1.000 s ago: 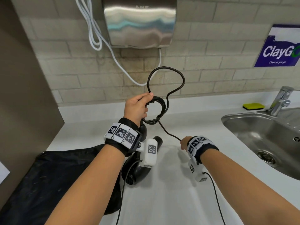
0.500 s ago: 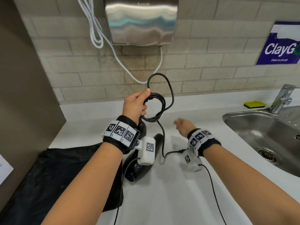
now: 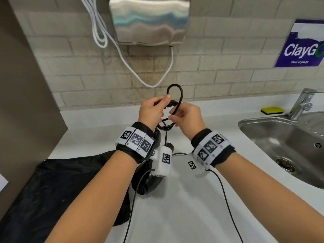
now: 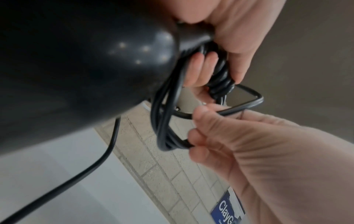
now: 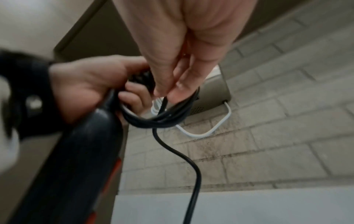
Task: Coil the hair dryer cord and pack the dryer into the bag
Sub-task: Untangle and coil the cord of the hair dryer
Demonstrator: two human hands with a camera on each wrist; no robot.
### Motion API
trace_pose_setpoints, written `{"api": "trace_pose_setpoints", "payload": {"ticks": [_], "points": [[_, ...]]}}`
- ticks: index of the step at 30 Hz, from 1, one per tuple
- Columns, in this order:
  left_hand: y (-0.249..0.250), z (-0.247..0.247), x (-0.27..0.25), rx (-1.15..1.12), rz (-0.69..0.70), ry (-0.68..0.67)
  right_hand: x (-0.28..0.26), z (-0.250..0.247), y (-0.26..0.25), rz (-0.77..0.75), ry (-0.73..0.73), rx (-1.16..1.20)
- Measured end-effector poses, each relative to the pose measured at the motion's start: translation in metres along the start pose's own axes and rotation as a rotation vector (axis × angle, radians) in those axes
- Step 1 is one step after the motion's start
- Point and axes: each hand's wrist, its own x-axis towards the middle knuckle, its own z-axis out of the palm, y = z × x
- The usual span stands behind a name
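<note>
My left hand (image 3: 154, 111) grips the top of the black hair dryer's handle (image 4: 80, 63) together with several loops of its black cord (image 3: 175, 95). The dryer (image 3: 149, 181) hangs below that hand, its body down on the white counter (image 3: 175, 216). My right hand (image 3: 185, 116) pinches the cord at the coil (image 4: 172, 142) right beside the left hand. A loose stretch of cord (image 5: 193, 174) runs down from the coil to the counter. The black bag (image 3: 57, 186) lies flat at the left, under my left forearm.
A steel hand dryer (image 3: 149, 20) with a white cable (image 3: 122, 55) hangs on the tiled wall above. A steel sink (image 3: 287, 142) with a tap (image 3: 301, 102) and a yellow-green sponge (image 3: 272, 109) is at the right. A brown partition (image 3: 26, 85) stands at the left.
My right hand rose from the counter to the coil and took hold of the cord beside my left hand. The big upright loop has shrunk.
</note>
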Motion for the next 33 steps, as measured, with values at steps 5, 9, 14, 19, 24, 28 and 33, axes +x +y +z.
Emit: {"api": "trace_pose_setpoints", "payload": {"ticks": [5, 9, 14, 19, 24, 28, 33], "points": [[-0.001, 0.000, 0.001, 0.039, 0.026, -0.026, 0.000, -0.001, 0.002, -0.030, 0.057, -0.047], [0.001, -0.003, 0.002, 0.033, -0.016, -0.019, 0.000, -0.011, -0.004, -0.168, 0.158, 0.026], [0.005, -0.004, -0.002, 0.035, -0.013, -0.048, 0.015, -0.021, -0.010, -0.223, 0.231, 0.084], [0.006, -0.007, -0.001, -0.007, -0.053, -0.063, 0.004, -0.004, 0.003, -0.148, 0.168, 0.105], [0.006, -0.009, -0.002, 0.035, -0.036, -0.096, -0.003, 0.002, 0.013, -0.189, 0.137, 0.043], [0.007, -0.009, -0.003, 0.041, -0.027, -0.099, 0.005, -0.005, 0.007, -0.270, 0.222, 0.048], [0.008, -0.008, -0.004, 0.058, -0.035, -0.101, 0.005, -0.003, 0.008, -0.273, 0.159, 0.107]]}}
